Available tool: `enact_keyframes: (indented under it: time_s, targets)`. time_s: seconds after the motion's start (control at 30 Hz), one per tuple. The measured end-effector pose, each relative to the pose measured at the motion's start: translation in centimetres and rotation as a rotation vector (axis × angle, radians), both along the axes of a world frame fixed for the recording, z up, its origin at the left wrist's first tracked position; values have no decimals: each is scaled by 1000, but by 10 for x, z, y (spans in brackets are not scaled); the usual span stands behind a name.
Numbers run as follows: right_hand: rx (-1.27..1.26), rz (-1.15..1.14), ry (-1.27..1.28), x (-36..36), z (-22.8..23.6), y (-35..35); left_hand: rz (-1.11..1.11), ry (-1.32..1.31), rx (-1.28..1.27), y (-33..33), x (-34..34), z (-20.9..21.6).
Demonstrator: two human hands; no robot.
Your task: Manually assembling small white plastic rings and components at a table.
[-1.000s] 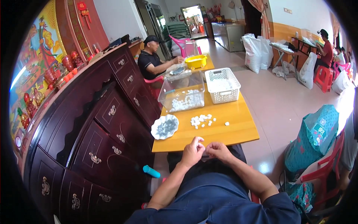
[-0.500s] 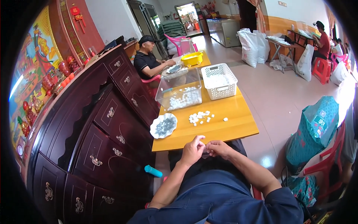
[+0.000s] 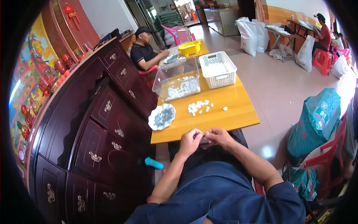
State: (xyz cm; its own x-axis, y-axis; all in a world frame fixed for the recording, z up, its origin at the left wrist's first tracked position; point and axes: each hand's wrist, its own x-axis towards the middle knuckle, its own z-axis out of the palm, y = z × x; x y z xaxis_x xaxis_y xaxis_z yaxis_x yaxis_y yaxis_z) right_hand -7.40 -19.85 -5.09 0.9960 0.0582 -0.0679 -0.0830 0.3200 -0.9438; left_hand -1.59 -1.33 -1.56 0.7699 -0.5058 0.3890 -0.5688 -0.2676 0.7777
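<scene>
My left hand (image 3: 190, 142) and my right hand (image 3: 219, 137) meet in front of my body, just off the near edge of the wooden table (image 3: 223, 125). Thumb and fingers are pinched on both, the fingertips nearly touching. Whatever lies between them is too small to make out. Beyond them, several small white pieces (image 3: 197, 106) lie loose in a cluster, with a single white piece (image 3: 225, 108) to the right. To the left, a scalloped white dish (image 3: 152, 122) holds small dark grey bits (image 3: 163, 117).
Behind the cluster stand a clear plastic bin (image 3: 158, 89) of white pieces and a white perforated basket (image 3: 220, 83). Farther off, a co-worker (image 3: 143, 52) sits by a yellow tub (image 3: 189, 48). Dark drawers (image 3: 97, 127) line the left; a teal bag (image 3: 317, 123) stands right.
My left hand's raised index finger has folded down into a pinch beside the right hand. The view has tilted slightly, shifting the table upward.
</scene>
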Motion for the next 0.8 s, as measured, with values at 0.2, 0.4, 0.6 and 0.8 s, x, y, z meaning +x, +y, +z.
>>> enact_keyframes:
  time_s: [0.2,0.4,0.6,0.8]
  targets:
    - [-37,-105,-11,10,-8,-5,-25,29,-5,-6,10,-2]
    - [3,-135,-68,12,3,-2,-15,64,14,-6,12,-2]
    - [-38,-153,-86,3,6,1,-39,37,27,-3,8,-1]
    - [-114,-178,-115,3,0,2,-20,35,25,-3,5,1]
